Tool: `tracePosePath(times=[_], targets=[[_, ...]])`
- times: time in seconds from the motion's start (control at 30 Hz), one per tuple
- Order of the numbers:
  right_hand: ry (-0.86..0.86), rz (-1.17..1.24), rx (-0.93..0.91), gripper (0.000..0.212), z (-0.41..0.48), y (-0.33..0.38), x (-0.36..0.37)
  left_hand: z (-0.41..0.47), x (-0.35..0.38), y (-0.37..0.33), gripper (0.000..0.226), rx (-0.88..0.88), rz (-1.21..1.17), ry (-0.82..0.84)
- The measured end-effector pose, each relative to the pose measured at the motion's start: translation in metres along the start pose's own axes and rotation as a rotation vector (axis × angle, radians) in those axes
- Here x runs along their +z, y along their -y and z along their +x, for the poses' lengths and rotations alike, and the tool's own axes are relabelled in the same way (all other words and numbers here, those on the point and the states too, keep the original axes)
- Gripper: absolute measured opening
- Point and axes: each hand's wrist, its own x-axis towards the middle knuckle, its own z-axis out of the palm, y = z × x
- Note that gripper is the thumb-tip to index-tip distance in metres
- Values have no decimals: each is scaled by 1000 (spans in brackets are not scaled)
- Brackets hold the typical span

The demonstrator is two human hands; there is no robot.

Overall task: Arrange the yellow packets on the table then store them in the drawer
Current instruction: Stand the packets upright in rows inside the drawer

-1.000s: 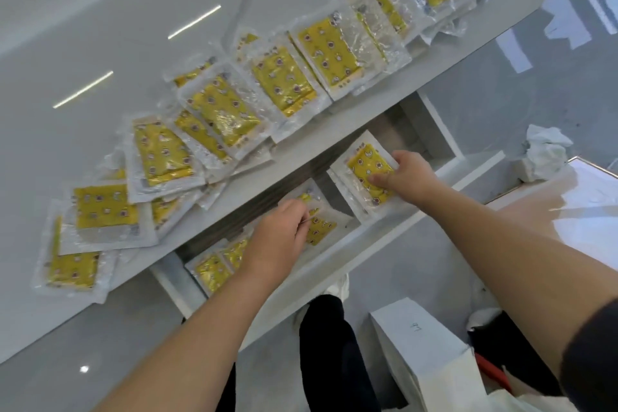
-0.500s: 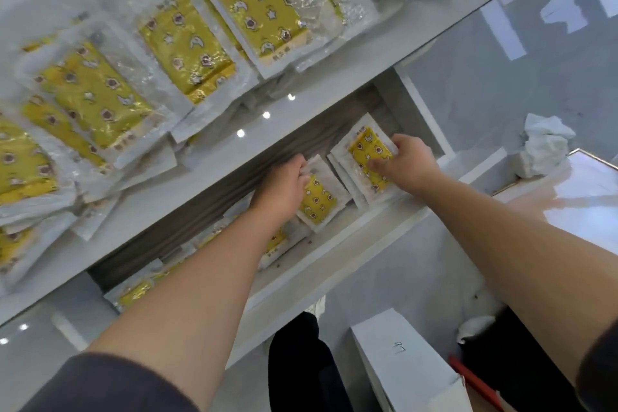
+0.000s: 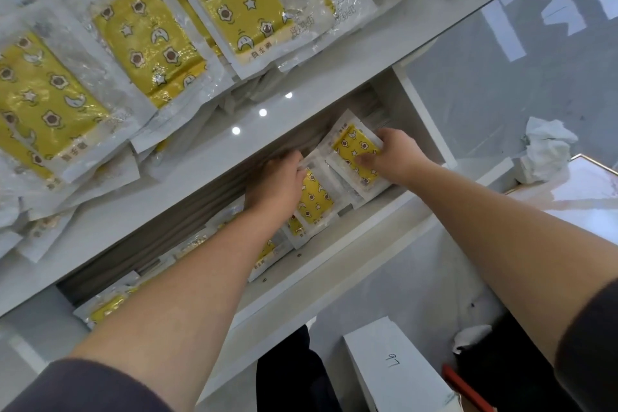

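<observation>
Both my hands are down in the open drawer (image 3: 351,244), under the near edge of the table (image 3: 200,157). Right hand (image 3: 394,157) grasps the top packet (image 3: 351,147) at the drawer's right end: thumb on the yellow face, fingers curled over the far-right edge. Its long axis runs roughly near-to-far across the drawer, tilted a bit. Left hand (image 3: 277,181) sits just left of it, touching the second packet (image 3: 314,201), which has the same near-far axis and its right edge tucked under the top packet. Left fingertips disappear under the table lip, so I cannot tell if they pinch or just press.

Key relation: the held packet lies right of the second one and overlaps it. The right hand is the nearer one for setting it flat, I'd judge, while the left steadies the neighbour. More packets lie along the drawer to the left, partly hidden by my forearm. A big batch of yellow packets (image 3: 143,43) is not yet stored, overlapping in a row on the table.

Against 1.0 s ago: my head is lower and closer to the table, the left hand has gone deeper into the drawer and rightward, and the two packets are closer together.
</observation>
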Motion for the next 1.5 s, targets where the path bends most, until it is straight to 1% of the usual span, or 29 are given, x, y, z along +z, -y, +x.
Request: tracePosePath(times=[0.07,0.17,0.27,0.37,0.5,0.63,0.7,0.8,0.87,0.93,0.97,1.07,1.17,1.23,1.27,1.5], targets=[[-8,-55,5,34,3,-3,0,4,3,-7,15,-36,-27,-7],[-46,-165,15,29,4,-6,-1,8,5,-13,12,-37,9,-14],[-71,-257,12,20,-1,-6,-6,7,3,-11,14,-30,2,-1],[-149,-395,44,10,-7,-5,-11,8,-1,-8,16,-17,-60,45],[-218,-652,28,17,-12,-2,-16,13,0,-18,16,23,-51,61],[-251,-825,39,20,-10,1,-15,20,5,-32,15,6,-12,38],[-231,-914,55,25,-10,1,-16,18,5,-36,22,-9,9,15],[-183,-1034,60,27,-15,-1,-18,10,5,-30,40,1,12,-10],[-179,-1033,39,29,-22,1,-19,-1,1,-24,49,55,80,-43],[-168,-997,-26,42,-27,4,-15,-15,-2,-12,50,191,217,-97],[-133,-971,-75,50,-30,5,-11,-22,-3,-5,51,272,297,-92],[37,-797,-198,65,-30,6,5,-38,1,21,66,487,548,1],[148,-688,-214,69,-26,1,21,-46,2,41,70,629,663,116],[176,-645,-183,66,-24,-2,25,-48,3,47,72,616,703,225],[180,-628,-166,66,-24,-4,26,-49,3,46,72,600,726,245],[155,-585,-143,62,-24,-10,18,-45,10,38,65,600,789,253]])
